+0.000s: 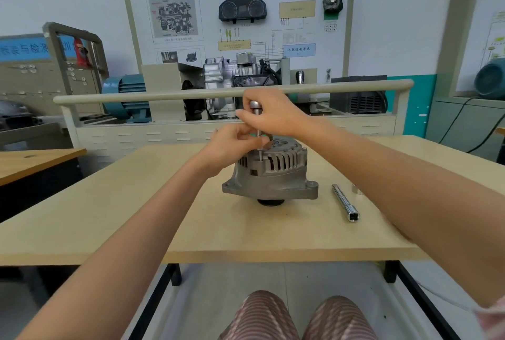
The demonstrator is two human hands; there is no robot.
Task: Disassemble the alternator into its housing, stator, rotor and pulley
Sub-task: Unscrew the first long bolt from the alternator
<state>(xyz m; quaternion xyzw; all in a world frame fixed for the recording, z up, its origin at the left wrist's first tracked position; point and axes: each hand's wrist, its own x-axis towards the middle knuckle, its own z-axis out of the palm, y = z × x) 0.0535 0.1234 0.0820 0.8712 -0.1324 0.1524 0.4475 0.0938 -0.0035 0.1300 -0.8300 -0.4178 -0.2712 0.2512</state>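
The alternator (270, 173) stands near the middle of the desk (136, 216), pulley (270, 202) side down, so that the dark pulley just shows under the housing's flange and the slotted rear end faces up. It looks whole apart from whatever is being undone on top, so I judge this an early step: taking out a fastener on the rear of the housing, probably a through bolt or cover screw near the rim.

The right hand (273, 115) is raised above the alternator with its fingers curled round the upper end of a slim driver (257, 132), whose rounded metal cap shows beside the thumb. The grip here is closed on the tool's handle. The shaft drops almost straight down, and its tip meets the top of the housing near the edge facing the person. The left hand (235, 143) sits lower, its fingertips pinching the shaft just above the housing to steady it; a green band on the shaft shows between the fingers. Both forearms reach in from the near edge of the desk, the right one crossing from the right-hand side.

The next move, as I read it, calls for keeping the shaft upright and seated in the fastener while the right hand turns.

A chrome extension bar (345, 203) lies on the desk to the right of the alternator, with a small metal socket (356, 189) just beyond it, partly hidden by the right forearm.
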